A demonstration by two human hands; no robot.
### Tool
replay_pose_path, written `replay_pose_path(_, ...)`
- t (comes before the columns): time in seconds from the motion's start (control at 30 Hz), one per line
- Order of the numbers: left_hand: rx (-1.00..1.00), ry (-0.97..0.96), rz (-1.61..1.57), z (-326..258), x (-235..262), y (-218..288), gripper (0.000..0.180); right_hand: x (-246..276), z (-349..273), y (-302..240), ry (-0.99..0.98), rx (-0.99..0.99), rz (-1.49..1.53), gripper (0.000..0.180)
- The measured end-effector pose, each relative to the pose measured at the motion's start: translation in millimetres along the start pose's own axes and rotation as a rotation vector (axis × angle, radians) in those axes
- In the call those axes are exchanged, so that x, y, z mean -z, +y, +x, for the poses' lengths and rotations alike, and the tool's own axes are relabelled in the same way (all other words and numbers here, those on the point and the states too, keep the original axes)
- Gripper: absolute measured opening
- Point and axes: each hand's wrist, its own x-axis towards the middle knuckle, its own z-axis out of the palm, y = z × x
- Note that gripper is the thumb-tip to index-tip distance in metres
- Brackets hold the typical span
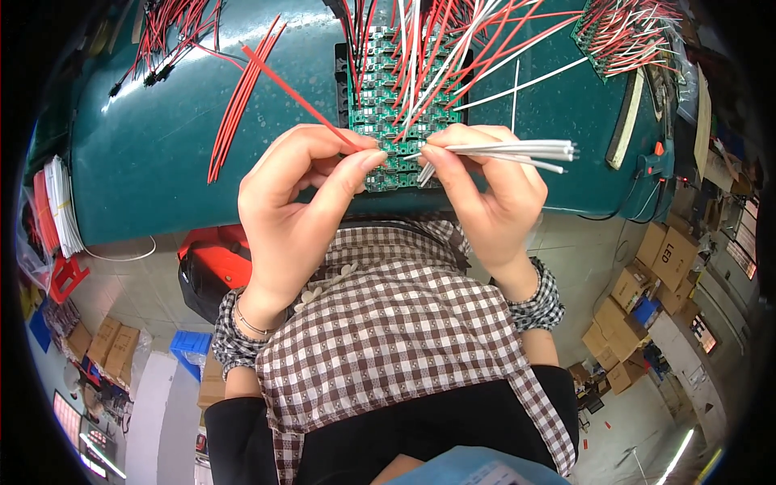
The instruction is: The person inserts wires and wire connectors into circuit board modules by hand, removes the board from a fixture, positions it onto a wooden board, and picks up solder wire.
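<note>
Between thumb and forefinger, my left hand (303, 182) pinches a red wire (295, 93), one end by the circuit boards and the other pointing up and left. My right hand (493, 174) grips a small bundle of white wires (517, 150), with one wire tip reaching left over the boards. Beneath both hands lies a panel of green circuit boards (380, 95) in a black holder (343, 81). Many red and white wires stand up from its far rows. Whether the held wires touch the boards, I cannot tell.
Loose red wires (234, 113) lie left on the green table (145, 162). Red and black wires with connectors (174, 40) sit far left. A wired green board (622, 36) lies far right, near a teal glue gun (655, 162). White wire bundles (63, 202) hang at the left edge.
</note>
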Motion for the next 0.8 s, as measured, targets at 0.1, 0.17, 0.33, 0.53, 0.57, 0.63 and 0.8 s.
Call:
replay_pose_path(0.1,-0.018,0.007,-0.005,-0.9,-3.3,-0.9,0.011,0.6,-1.3,0.7,-0.003,0.039,-0.018,0.016)
replay_pose_path(0.17,-0.038,0.022,-0.023,-0.6,-5.9,-2.3,0.011,1.6,-0.6,0.5,-0.034,0.010,-0.030,0.021)
replay_pose_path(0.33,-0.065,-0.024,0.054,1.9,-6.1,-5.5,0.009,-1.0,0.1,-1.4,-0.016,-0.110,0.016,0.027)
replay_pose_path(0.53,-0.120,-0.010,0.101,3.5,-10.2,-6.6,0.009,-1.3,-0.9,1.0,0.010,-0.147,0.100,0.028)
replay_pose_path(0.57,-0.132,0.031,0.096,4.2,-11.7,-5.8,0.011,-1.2,-1.1,0.9,0.012,-0.155,0.115,0.028)
replay_pose_path(0.63,-0.200,0.007,0.188,5.8,-12.5,-3.7,0.012,-1.1,-1.4,0.6,0.021,-0.168,0.137,0.027)
replay_pose_path(0.8,-0.342,-0.028,0.395,7.8,-20.5,-0.4,0.014,1.5,-5.6,4.6,0.040,-0.178,0.217,0.022)
